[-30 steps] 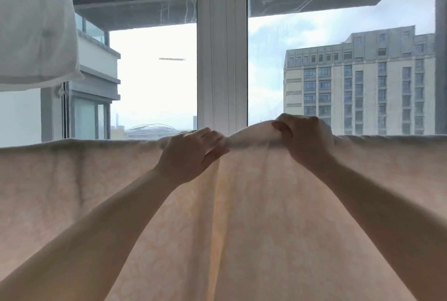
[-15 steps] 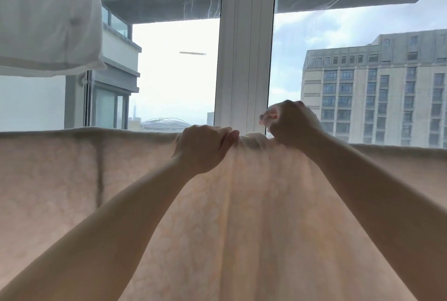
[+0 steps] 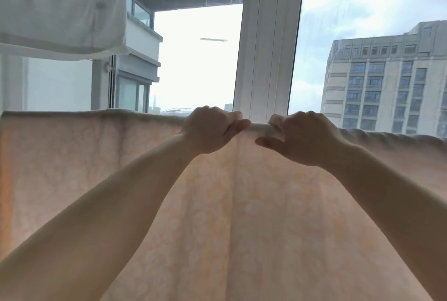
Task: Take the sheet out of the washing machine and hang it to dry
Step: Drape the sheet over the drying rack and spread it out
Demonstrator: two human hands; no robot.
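Note:
A pale peach sheet [image 3: 72, 160] with a faint flower pattern hangs across the whole width of the view, draped over a horizontal line or rod that it hides. Its top edge runs level in front of the window. My left hand [image 3: 210, 129] grips the top fold near the middle, fingers curled over it. My right hand [image 3: 302, 138] holds the same fold just to the right, thumb underneath. A short bunched stretch of the fold [image 3: 260, 128] shows between the two hands. The cloth falls in soft creases below them.
A white padded item [image 3: 60, 5], like a pillow or quilt, hangs at the upper left. Behind the sheet stands a large window with a white upright frame [image 3: 266, 47]. Outside are a balcony [image 3: 140, 54] on the left and a tall building [image 3: 387, 83] on the right.
My hands have come closer together on the top fold and bunched it between them. The raised bulge of cloth under my right hand has flattened. The view has shifted left.

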